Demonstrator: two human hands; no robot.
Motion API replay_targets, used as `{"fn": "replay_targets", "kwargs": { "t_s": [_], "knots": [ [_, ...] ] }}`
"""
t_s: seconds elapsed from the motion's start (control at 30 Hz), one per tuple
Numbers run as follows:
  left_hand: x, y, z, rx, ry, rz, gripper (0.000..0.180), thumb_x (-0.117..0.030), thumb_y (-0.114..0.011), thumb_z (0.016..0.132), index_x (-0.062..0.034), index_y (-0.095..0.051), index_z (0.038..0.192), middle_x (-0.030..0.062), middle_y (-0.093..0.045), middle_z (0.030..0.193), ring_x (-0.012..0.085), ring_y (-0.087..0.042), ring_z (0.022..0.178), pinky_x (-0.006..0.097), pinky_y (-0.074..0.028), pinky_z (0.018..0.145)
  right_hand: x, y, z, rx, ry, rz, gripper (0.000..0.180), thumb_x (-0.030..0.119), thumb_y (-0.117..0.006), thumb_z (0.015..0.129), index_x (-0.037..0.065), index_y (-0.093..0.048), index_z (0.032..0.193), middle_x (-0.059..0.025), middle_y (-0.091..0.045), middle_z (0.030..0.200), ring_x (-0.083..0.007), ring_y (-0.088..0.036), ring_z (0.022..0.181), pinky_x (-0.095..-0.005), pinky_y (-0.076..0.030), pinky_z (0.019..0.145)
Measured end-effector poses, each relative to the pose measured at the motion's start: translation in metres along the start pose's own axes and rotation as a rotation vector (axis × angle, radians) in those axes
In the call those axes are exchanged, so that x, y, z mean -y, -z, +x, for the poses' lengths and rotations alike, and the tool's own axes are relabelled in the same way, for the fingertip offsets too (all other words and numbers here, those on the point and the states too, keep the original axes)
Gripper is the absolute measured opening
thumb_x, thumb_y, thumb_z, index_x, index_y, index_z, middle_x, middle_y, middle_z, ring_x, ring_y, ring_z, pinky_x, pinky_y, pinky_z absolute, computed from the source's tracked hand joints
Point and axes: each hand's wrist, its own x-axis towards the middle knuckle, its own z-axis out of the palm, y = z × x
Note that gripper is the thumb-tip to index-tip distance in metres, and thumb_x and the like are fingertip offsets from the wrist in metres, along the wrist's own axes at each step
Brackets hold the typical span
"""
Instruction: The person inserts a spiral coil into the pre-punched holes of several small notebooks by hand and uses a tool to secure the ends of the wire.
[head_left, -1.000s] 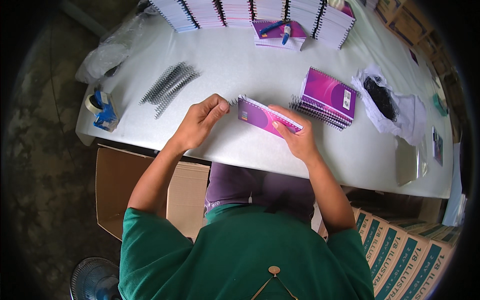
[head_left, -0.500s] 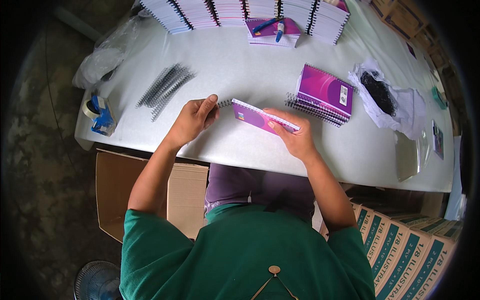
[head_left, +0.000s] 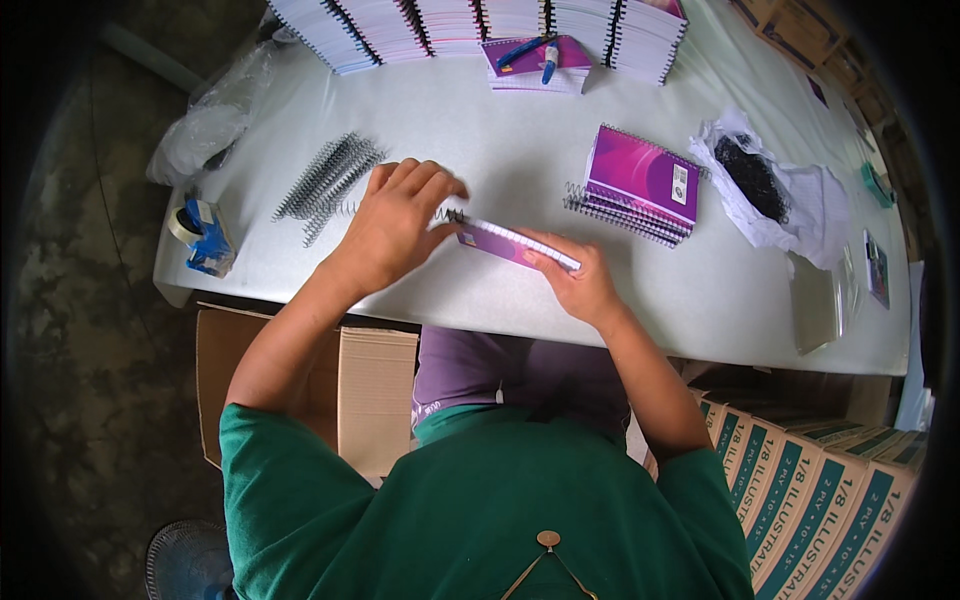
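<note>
Notebook [head_left: 495, 247] over the surface [head_left: 500, 150], clamped in the right hand's grip [head_left: 580, 282]; left hand [head_left: 397, 222] at the coil [head_left: 455, 215], grip blurred, can't tell from here; seemingly threading; next twist calls for steady edge.

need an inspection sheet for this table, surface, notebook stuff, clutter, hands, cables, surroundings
Surface: white-covered table, items spread across it
Job's things: purple notebook with black spiral coil at one edge; loose coils left; spiral notebook stack right
Clutter: tape dispenser, clear plastic bag, crumpled white paper
Hands: right hand grips the notebook; left hand at the coil, grip unclear
Cables: thin dark line on floor, cord or crack unclear
Surroundings: open cardboard box, row of cartons, fan
</note>
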Motion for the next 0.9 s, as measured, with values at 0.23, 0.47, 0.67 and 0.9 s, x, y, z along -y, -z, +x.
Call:
{"fn": "replay_targets", "kwargs": {
  "t_s": [0.23,0.47,0.67,0.9],
  "knots": [
    [-0.014,-0.004,-0.018,-0.068,0.011,0.345,0.077,-0.039,-0.074,0.065,-0.0077,-0.043,0.128,0.0162,-0.042,0.130,0.0324,-0.037,0.123,0.048,-0.022,0.103,0.011,-0.015,-0.013,-0.071,0.124,-0.117,0.038,-0.003,-0.061,0.080,0.008,-0.060,0.116,-0.0156,-0.065,0.098,-0.0285,-0.065,0.076,-0.0335,-0.051,0.067],
    [-0.020,-0.093,-0.098,-0.244,-0.218,0.483,0.106,-0.079,-0.031,0.075,0.0061,-0.028,0.137,0.0322,-0.015,0.144,0.0493,-0.007,0.135,0.064,0.005,0.103,0.011,-0.033,-0.033,-0.136,0.116,-0.031,0.040,-0.007,-0.058,0.078,0.006,-0.059,0.115,-0.0154,-0.065,0.100,-0.0289,-0.065,0.083,-0.0336,-0.051,0.071],
    [-0.016,-0.130,-0.121,-0.253,0.006,0.050,0.107,-0.078,-0.031,0.077,0.0101,-0.021,0.138,0.0356,-0.016,0.142,0.0552,0.001,0.132,0.066,0.011,0.099,0.019,-0.043,-0.037,-0.049,0.222,-0.132,0.048,-0.010,-0.055,0.072,0.006,-0.058,0.117,-0.0128,-0.063,0.108,-0.0275,-0.064,0.090,-0.0356,-0.052,0.077],
    [-0.019,-0.092,-0.080,-0.476,-0.096,0.177,0.110,-0.077,-0.037,0.075,0.0141,-0.021,0.134,0.0389,-0.014,0.139,0.0566,-0.002,0.130,0.069,0.003,0.098,0.020,-0.046,-0.035,-0.029,0.314,-0.168,0.047,-0.009,-0.057,0.072,0.006,-0.059,0.115,-0.0114,-0.064,0.107,-0.0259,-0.064,0.092,-0.0361,-0.053,0.077]
  ]
}}
